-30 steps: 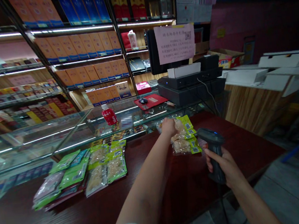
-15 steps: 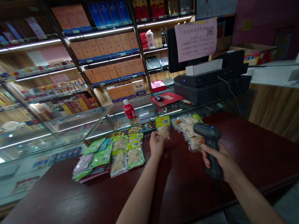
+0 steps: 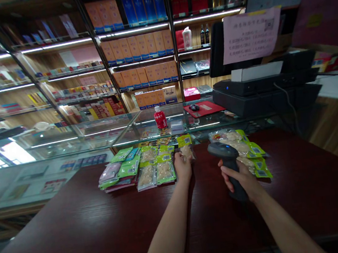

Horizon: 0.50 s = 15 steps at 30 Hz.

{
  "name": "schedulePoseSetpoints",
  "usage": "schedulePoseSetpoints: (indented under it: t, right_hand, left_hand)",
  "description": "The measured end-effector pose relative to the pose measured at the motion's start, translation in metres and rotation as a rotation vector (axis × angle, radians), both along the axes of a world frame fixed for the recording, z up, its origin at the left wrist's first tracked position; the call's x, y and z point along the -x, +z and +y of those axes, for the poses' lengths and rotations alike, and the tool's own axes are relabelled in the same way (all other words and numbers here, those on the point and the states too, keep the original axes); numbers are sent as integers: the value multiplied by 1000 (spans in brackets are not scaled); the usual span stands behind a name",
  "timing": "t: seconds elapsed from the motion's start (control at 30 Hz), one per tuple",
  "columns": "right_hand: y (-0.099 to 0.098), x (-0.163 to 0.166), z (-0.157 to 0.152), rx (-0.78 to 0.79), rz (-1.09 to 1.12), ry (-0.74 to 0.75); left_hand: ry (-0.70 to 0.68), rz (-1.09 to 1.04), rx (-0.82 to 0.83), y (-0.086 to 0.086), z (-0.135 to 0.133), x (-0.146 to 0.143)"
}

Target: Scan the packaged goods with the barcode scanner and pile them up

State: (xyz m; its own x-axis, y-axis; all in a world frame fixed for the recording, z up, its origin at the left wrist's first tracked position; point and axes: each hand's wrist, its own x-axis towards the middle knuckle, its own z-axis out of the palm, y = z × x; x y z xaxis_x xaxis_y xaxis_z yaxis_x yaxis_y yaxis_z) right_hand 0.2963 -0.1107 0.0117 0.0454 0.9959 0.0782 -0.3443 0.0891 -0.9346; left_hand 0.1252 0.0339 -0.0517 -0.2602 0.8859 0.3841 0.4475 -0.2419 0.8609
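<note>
Your left hand is closed on a small clear snack packet with a yellow-green header, holding it upright just above the dark red wooden desk. Your right hand is wrapped around the grip of a dark grey handheld barcode scanner, whose head sits level with the left hand and a little to its right. Just left of your left hand lies a spread of flat green and clear snack packets, the nearest almost touching your fingers. Beyond the right hand, partly hidden by the scanner's head, lies a heap of similar clear packets with yellow-green labels. Farther past both hands a red-labelled bottle stands on the glass display counter.
</note>
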Motion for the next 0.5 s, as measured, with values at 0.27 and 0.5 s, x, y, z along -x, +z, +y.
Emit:
schedulePoseSetpoints:
  t: [0.27, 0.5]
  right_hand:
    - [0, -4, -6, -3, 2, 39]
    - [2, -5, -8, 7, 36, 4]
  left_hand:
    - [-13, 5, 36, 8, -6, -1]
    - [-14, 25, 39, 9, -9, -1]
